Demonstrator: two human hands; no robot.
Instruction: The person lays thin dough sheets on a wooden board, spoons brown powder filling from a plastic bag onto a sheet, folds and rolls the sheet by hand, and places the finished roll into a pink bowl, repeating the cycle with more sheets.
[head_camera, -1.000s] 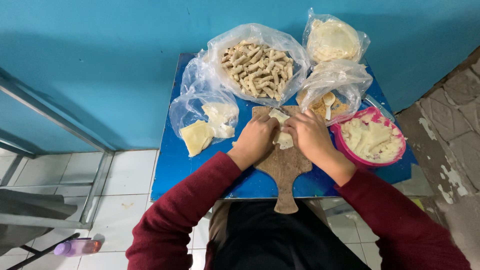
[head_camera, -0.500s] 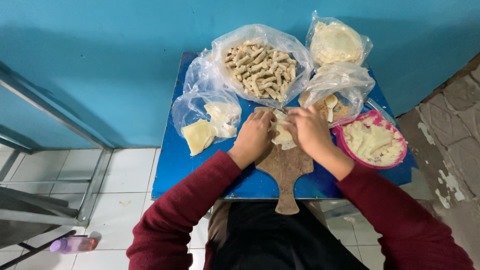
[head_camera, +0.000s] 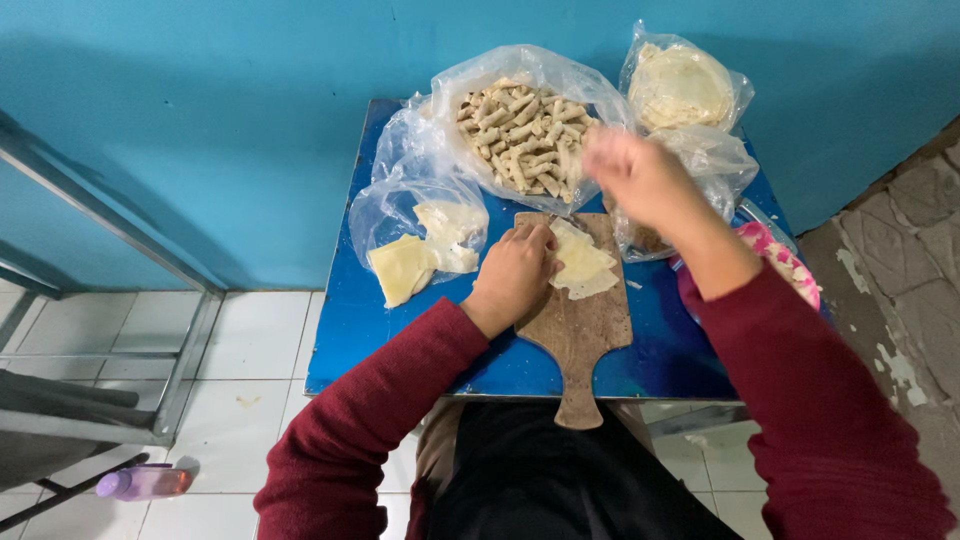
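One wooden board (head_camera: 580, 335), handle toward the person, lies on the blue table (head_camera: 345, 330). Left hand (head_camera: 515, 275), fingers flat and open, pins one pale wrapper sheet (head_camera: 580, 262) to it, probably to stop sliding. Right hand (head_camera: 640, 180) is raised over the bag of rolls (head_camera: 525, 130), blurred; grip cannot be told. Four plastic bags and one pink bowl (head_camera: 790, 265) sit within reach.

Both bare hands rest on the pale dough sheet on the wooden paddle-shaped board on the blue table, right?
Not quite. In the head view only the left hand rests at the pale dough sheet on the wooden paddle-shaped board; the right hand is raised, blurred, above the clear plastic bags.
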